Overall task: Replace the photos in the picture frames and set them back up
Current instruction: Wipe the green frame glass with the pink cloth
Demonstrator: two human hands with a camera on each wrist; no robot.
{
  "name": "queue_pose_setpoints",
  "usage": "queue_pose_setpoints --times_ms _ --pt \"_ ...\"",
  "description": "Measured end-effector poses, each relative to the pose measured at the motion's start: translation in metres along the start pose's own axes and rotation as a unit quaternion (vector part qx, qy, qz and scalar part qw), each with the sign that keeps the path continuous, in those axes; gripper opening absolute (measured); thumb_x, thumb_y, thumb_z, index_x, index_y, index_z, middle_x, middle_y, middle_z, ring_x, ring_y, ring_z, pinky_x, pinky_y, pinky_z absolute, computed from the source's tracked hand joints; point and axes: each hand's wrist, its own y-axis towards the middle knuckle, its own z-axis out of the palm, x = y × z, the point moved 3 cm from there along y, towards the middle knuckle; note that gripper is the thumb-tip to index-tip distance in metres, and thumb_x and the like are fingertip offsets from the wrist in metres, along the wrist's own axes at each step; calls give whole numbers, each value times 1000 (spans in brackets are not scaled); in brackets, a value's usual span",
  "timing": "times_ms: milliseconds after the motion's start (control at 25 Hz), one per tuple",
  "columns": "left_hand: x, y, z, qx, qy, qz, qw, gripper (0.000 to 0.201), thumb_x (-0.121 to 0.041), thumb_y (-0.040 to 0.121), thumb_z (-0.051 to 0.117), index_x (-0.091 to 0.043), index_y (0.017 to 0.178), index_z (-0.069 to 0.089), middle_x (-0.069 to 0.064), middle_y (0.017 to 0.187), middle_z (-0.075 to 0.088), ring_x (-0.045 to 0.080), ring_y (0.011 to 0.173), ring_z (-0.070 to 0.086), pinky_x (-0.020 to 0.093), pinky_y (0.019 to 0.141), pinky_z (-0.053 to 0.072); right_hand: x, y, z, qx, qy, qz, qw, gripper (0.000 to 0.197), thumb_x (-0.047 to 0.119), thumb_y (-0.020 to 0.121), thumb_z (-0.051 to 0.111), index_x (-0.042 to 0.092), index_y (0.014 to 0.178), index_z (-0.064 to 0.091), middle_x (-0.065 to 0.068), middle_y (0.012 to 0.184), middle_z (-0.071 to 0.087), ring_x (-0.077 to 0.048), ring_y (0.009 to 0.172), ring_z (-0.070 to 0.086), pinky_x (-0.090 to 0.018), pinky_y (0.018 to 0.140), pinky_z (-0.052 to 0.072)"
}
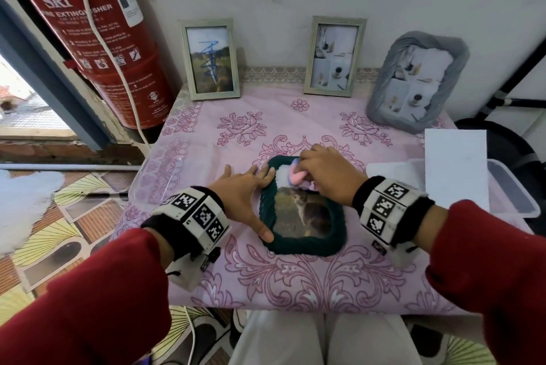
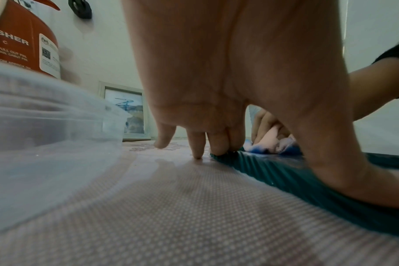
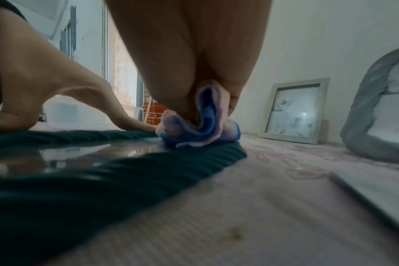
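Two hands work the green frame (image 1: 301,211) mid-tabletop: left hand (image 1: 245,193) flat, steadying; right hand (image 1: 322,169) gripping a cloth (image 1: 297,177), wiping glass; next, probably stand it up

Glossy glass (image 1: 304,217) in ribbed green frame (image 1: 310,246); soft cloth (image 3: 201,129).

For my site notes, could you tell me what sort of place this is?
Probably a home corner: a small table under a floral tablecloth, photo frames against a plain wall, patterned floor mat, fire extinguisher beside it.
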Motion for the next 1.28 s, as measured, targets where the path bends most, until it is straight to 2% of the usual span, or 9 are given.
queue_pose_setpoints --times_ms 160,280,400,560,760,920,1040,1160,1280 --pt "-1 0 0 3 13 -15 1000 133 -65 53 77 -25 150 -5 -3 159 -3 15 146 -6 53 116 -9 44 -17 2 -11 20 -65 998 7 16 84 48 22 85 50 2 108 54 -18 106 44 -31 83 30" --pt "-2 -3 0 6 12 -17 1000 132 -64 54 77 -25 150 -6 -4 159 -2 14 147 -5 54 116 -9 54 -49 7 -6 73 -114 991 13 13 84 47 25 87 48 3 111 55 -18 105 44 -31 84 29" --pt "-3 -4 -2 10 8 -13 1000 130 -64 56 76 -24 150 -5 -4 159 -3 15 147 -5 55 116 -9 38 -80 11 -12 40 -131 991 15 12 85 49 23 92 55 7 106 58 -17 101 48 -29 83 35" --pt "-2 -4 -1 12 3 -8 1000 129 -65 57 74 -25 149 -7 -5 159 -4 15 147 -4 56 116 -9 12 -86 8 -37 -54 -107 992 16 16 84 60 19 100 63 5 102 65 -19 92 54 -32 77 45" --pt "-2 -4 1 10 -13 -5 1000 129 -63 58 76 -24 149 -6 -5 159 -4 16 147 -5 55 115 -10 -3 -41 -3 -27 -87 -52 994 14 14 89 48 20 96 58 2 103 61 -23 103 47 -35 84 36" --pt "-3 -2 1 11 -10 -7 1000 131 -63 57 76 -24 150 -7 -5 159 -5 17 147 -6 54 115 -8 1 -7 -5 -6 -65 7 998 23 14 91 45 14 110 57 -1 118 57 -21 114 42 -34 92 31" --pt "-2 -1 0 10 -3 -12 1000 131 -64 55 76 -26 150 -6 -4 159 -5 16 147 -5 55 116 -6 28 -3 -4 -4 -17 -23 1000 15 11 89 44 18 100 53 -1 119 54 -21 114 42 -35 91 31" --pt "-3 -2 1 13 -4 -15 1000 131 -64 56 76 -26 149 -7 -5 159 -5 14 146 -6 57 116 -6 47 -22 -4 -20 -23 -72 997 18 8 84 42 24 84 36 -1 112 54 -23 109 44 -37 87 33" --pt "-1 -3 1 11 -12 -12 1000 131 -64 56 76 -26 149 -8 -6 159 -5 14 146 -6 56 115 -9 47 -57 6 -16 2 -138 990 23 5 80 48 26 81 38 2 107 57 -22 101 50 -35 83 35"
